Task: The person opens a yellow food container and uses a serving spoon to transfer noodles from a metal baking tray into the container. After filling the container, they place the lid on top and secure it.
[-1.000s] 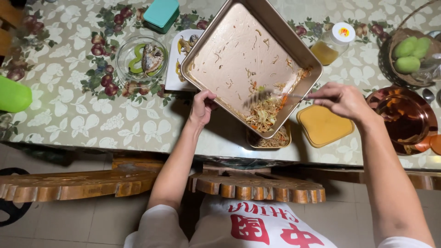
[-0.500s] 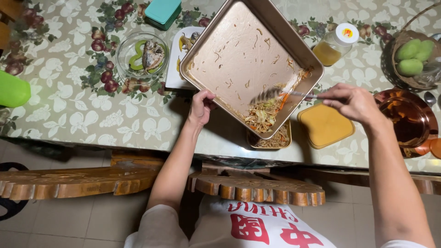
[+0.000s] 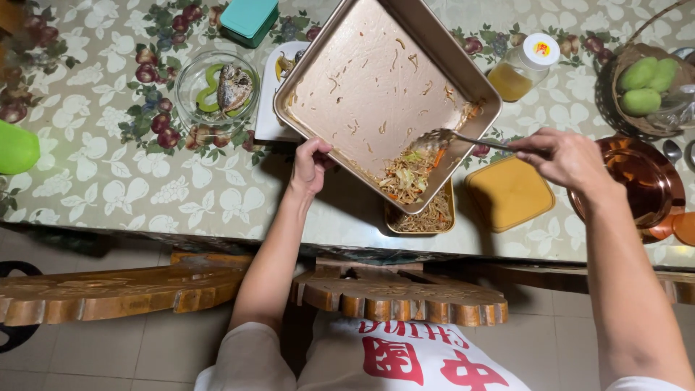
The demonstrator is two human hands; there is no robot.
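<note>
The left hand [image 3: 310, 165] was closed around the near edge of a large square baking tray [image 3: 362, 80], holding it tipped so that its lowest corner hung over a small yellow container [image 3: 423, 219] standing just beyond and to the right of that hand. A heap of fried noodles [image 3: 407, 177] with shreds of vegetable had gathered in that low corner, and more noodles lay in the container beneath. The right hand [image 3: 568, 159] was pinched shut on the handle of a metal spoon [image 3: 452, 137], whose bowl rested inside the tray just above the heap. Between the two hands, nearer the right one, a yellow lid [image 3: 510, 192] lay flat on the desk [image 3: 108, 188], just beside the container. Farther off, beyond the left hand, stood a glass bowl [image 3: 217, 90] with fish in it and a teal box [image 3: 250, 18]. Beyond the right hand stood a jar [image 3: 520, 69] with a white cap and a basket of green mangoes [image 3: 648, 80].
</note>
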